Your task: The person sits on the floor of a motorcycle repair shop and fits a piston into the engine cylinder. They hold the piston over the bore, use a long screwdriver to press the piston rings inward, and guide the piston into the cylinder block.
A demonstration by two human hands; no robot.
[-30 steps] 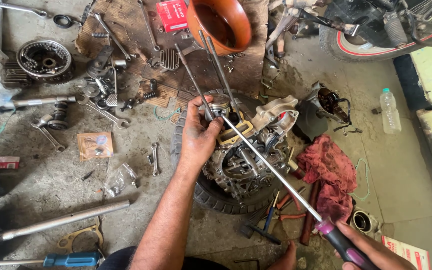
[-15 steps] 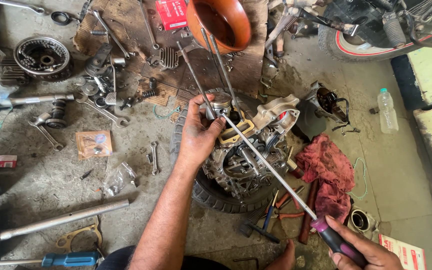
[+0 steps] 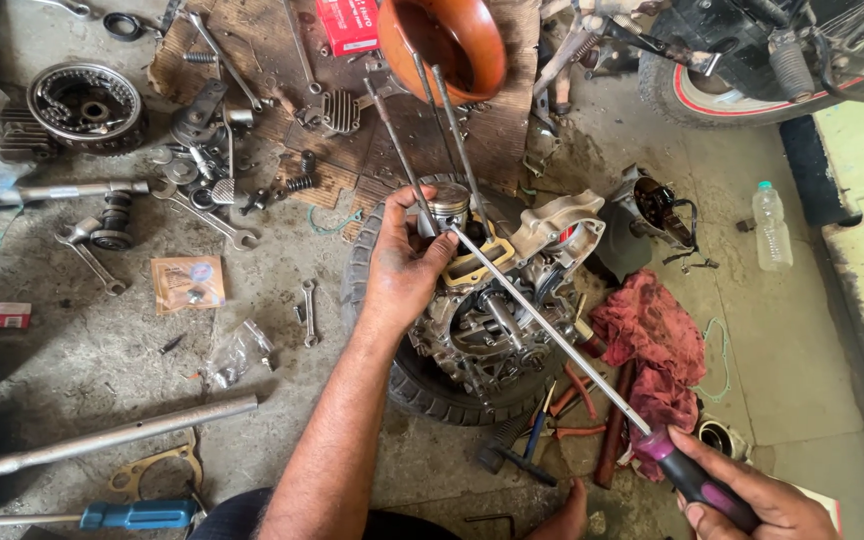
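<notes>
A greasy engine block [image 3: 497, 325] rests on a black tyre [image 3: 432, 385] on the concrete floor. Long studs rise from its top. My left hand [image 3: 404, 265] grips the silver piston [image 3: 448, 205] at the top of the block, fingers wrapped around it. My right hand [image 3: 752, 490], at the lower right, holds a long screwdriver [image 3: 552, 325] by its purple and black handle. The shaft runs up and left, and its tip touches the piston beside my left fingers.
An orange bowl [image 3: 452, 40] sits behind the engine. Spanners, a clutch drum [image 3: 87, 105] and small parts litter a wooden board on the left. A red rag [image 3: 652, 345], pliers, a plastic bottle [image 3: 770, 225] and a motorcycle wheel [image 3: 752, 100] lie right. A steel bar [image 3: 122, 435] lies near me.
My right hand has slid slightly left and up with the screwdriver handle. The tip stays at the piston, and my left hand keeps its grip there.
</notes>
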